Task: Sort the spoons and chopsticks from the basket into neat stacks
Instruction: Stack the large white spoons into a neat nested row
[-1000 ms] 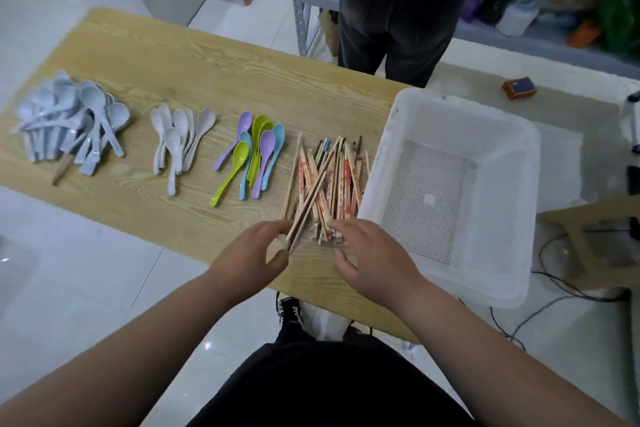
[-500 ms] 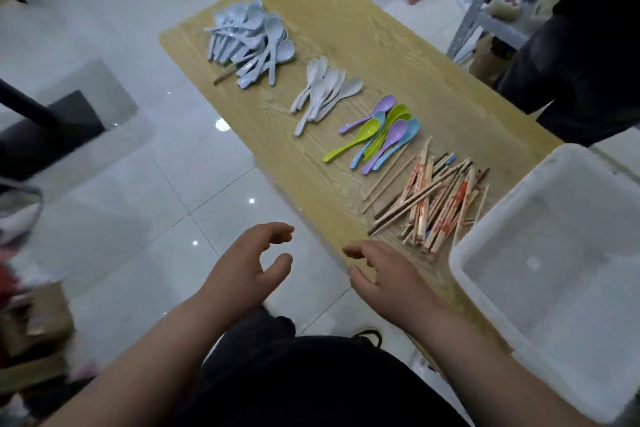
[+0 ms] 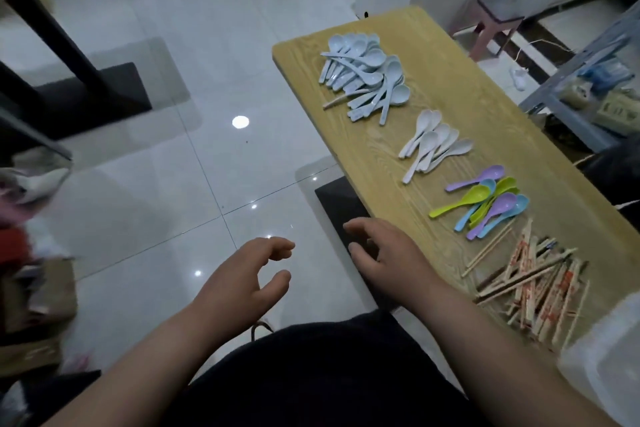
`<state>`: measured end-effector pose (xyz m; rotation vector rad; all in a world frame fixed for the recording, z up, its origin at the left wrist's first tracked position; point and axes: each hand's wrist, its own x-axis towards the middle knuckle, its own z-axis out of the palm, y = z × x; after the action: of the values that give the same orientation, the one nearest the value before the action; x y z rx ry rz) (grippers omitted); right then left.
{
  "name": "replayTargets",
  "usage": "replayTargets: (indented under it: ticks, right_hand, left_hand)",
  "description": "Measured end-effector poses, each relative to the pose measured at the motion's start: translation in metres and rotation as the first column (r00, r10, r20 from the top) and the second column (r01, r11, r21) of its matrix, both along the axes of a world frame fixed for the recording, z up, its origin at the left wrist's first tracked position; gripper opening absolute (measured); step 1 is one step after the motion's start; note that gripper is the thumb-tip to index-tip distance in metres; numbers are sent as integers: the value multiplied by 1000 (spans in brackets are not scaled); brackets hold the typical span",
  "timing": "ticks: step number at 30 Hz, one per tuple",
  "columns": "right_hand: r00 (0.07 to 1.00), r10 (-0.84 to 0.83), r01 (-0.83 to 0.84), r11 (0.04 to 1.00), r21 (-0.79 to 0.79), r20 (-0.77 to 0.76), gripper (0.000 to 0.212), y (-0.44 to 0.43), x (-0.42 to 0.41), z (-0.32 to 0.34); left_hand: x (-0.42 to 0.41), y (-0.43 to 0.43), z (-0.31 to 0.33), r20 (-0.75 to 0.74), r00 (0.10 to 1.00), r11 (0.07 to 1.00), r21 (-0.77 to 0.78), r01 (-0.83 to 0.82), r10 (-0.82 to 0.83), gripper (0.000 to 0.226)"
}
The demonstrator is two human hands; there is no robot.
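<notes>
On the wooden table [image 3: 450, 55] lie four groups in a row. A big heap of pale blue spoons [image 3: 365, 76] is farthest. A small stack of white spoons [image 3: 431, 144] comes after it, then coloured spoons [image 3: 485, 201] in purple, green and blue. The chopsticks [image 3: 533, 284] lie in a loose bundle nearest me. Only a corner of the white basket [image 3: 602, 357] shows at the lower right. My left hand [image 3: 242, 284] hangs over the floor, fingers loosely curled, holding nothing. My right hand [image 3: 384, 256] hovers at the table's near edge, also loosely curled and holding nothing.
A glossy tiled floor [image 3: 207, 97] fills the left. A black table base [image 3: 341, 204] sits under the table edge. Another table with a dark leg [image 3: 52, 28] stands far left. A pink stool [image 3: 495, 28] and a metal shelf [image 3: 588, 80] stand beyond the table.
My hands let go of the chopsticks and drew back off the table. My view swung left, so the table and basket slid to the right edge.
</notes>
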<state>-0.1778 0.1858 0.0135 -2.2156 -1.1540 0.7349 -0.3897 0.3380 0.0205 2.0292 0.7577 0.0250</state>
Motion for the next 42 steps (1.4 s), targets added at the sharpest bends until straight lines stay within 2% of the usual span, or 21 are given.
replayTargets:
  ticks: [6,13,18,23,26,30,35,42]
  right_hand:
    - [996,89,-89,995,-48,10,34,56,7,0]
    - [986,120,-126,991,-44,-119,32,121,56,-24]
    - [977,55,-50,998,30,-205,28,189,115,-20]
    - [983,33,-25,999,45,-181,27,245,164,-25]
    - [986,-2,6,1000,24,-169,27,274,184,-29]
    - [984,-106,104,994,-20,-145,26,313,206,-29]
    - [931,-335,331,942,-48,-146,24,362,210,-25]
    - [818,-563,559,826,-64,-115,26,384,196,-35]
  left_hand:
    - [24,73,2,26,998,998,-32,-53,54,38]
    - [106,156,3,44,996,997,19,-75,74,36]
    - [155,211,14,23,991,990,37,-136,135,35]
    - [193,259,8,24,986,986,27,-163,162,36]
    - [207,288,0,20,985,984,-46,-169,170,36]
    - [225,336,-16,16,999,996,-81,-39,41,37]
    - [272,421,-22,35,983,977,-109,186,-183,34]
    - [364,483,-19,60,877,877,-45,479,-476,32]
